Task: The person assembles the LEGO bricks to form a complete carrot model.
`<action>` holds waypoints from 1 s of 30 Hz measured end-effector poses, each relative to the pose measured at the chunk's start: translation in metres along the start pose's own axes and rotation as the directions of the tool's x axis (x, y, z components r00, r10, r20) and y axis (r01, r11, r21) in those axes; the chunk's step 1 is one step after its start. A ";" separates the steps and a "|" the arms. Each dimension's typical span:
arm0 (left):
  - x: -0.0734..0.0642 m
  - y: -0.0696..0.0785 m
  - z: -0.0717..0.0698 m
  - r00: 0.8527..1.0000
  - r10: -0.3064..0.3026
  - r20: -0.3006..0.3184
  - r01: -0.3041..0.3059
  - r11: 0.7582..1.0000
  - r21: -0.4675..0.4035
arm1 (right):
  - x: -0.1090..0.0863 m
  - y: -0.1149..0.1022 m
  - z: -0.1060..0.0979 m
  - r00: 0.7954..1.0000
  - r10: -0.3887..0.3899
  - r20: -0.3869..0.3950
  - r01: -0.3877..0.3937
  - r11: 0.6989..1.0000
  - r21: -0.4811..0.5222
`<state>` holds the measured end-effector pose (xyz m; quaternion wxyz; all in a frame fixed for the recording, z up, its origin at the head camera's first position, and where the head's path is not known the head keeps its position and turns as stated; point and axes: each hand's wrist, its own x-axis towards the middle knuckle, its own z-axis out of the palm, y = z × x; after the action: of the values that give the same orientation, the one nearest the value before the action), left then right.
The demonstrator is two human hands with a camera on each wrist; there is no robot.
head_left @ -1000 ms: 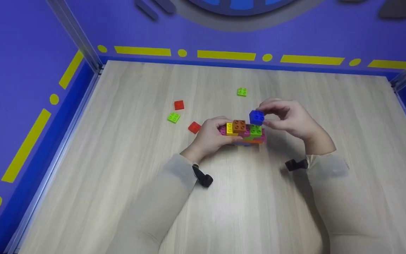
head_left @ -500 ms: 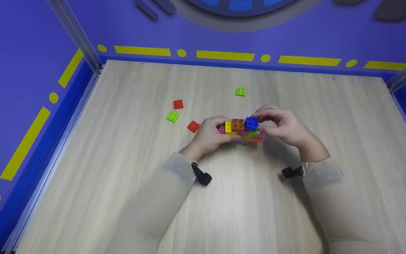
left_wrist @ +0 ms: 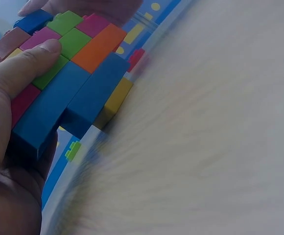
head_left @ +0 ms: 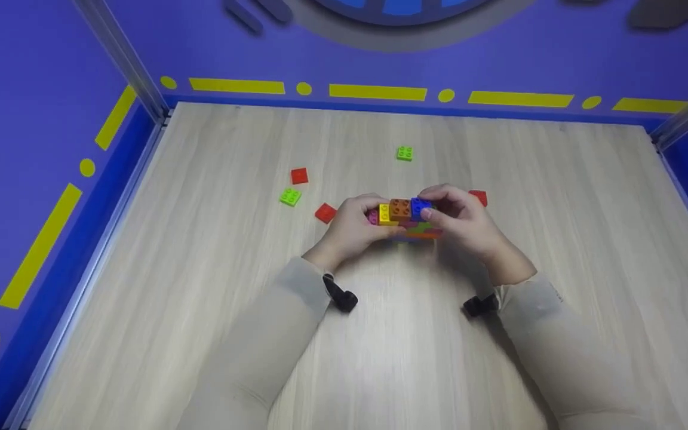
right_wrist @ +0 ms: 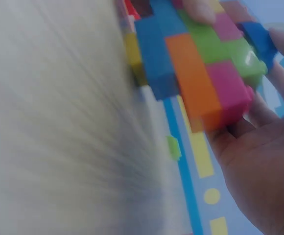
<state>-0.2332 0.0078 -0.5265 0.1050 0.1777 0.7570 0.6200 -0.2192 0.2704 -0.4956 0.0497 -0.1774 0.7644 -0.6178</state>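
Observation:
A multicoloured built block of toy bricks (left_wrist: 100,49) stands in layers on the table. My left hand (head_left: 350,228) grips its left end, with the thumb (left_wrist: 36,58) lying across the near side. On its top are a yellow brick (head_left: 384,213), a brown brick (head_left: 401,209) and a small blue brick (head_left: 420,208). My right hand (head_left: 469,230) pinches the blue brick between thumb and fingers, right beside the brown one. In the right wrist view the blue brick (right_wrist: 259,40) meets the green brick's studs; whether it is fully pressed down I cannot tell.
Left of the block lie two red bricks (head_left: 300,175) (head_left: 325,213) and a lime brick (head_left: 291,197). Another lime brick (head_left: 405,153) lies behind the block. A red brick (head_left: 479,197) shows partly behind my right hand. Blue panels (head_left: 380,65) border the wooden table (head_left: 380,358).
My right hand has moved left and down, bringing the blue brick from above the green brick to beside the brown one. A red brick has come into view behind it. My left hand keeps its grip.

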 end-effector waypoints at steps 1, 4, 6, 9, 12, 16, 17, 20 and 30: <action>0.000 0.000 0.001 1.000 -0.001 0.001 0.001 1.000 -0.002 | -0.001 0.001 0.001 1.000 0.007 -0.013 -0.007 1.000 0.004; 0.001 0.001 0.002 1.000 -0.005 0.002 0.005 1.000 -0.001 | -0.006 0.001 0.004 0.999 0.014 -0.041 -0.013 1.000 0.021; 0.001 0.001 0.003 1.000 -0.009 0.001 0.009 1.000 0.007 | -0.008 0.002 0.006 0.998 0.020 -0.056 -0.018 0.999 0.035; 0.002 0.002 0.004 1.000 -0.009 0.002 0.009 1.000 0.016 | -0.012 0.002 0.009 0.997 0.033 -0.074 -0.028 0.998 0.058; 0.002 0.003 0.005 1.000 -0.010 0.007 0.010 1.000 0.015 | -0.014 0.001 0.011 0.996 0.036 -0.078 -0.033 0.998 0.044; 0.004 0.005 0.005 1.000 -0.007 0.006 0.007 1.000 0.009 | -0.014 0.000 0.011 0.996 0.023 -0.091 -0.022 1.000 0.009; 0.004 0.005 0.005 1.000 -0.007 0.005 0.007 1.000 0.014 | -0.013 0.000 0.012 0.995 0.021 -0.095 -0.020 1.000 0.009; 0.006 0.006 0.006 1.000 -0.015 0.008 0.015 0.999 0.034 | -0.012 0.000 0.012 0.994 0.017 -0.107 -0.016 1.000 0.008; -0.004 0.019 -0.018 0.996 -0.047 0.074 0.035 0.988 0.150 | -0.011 0.008 0.020 0.996 -0.001 -0.091 0.004 1.000 0.030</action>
<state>-0.2335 -0.0072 -0.5043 0.1335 0.1933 0.7998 0.5524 -0.2045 0.2573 -0.5094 0.0167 -0.1491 0.7562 -0.6369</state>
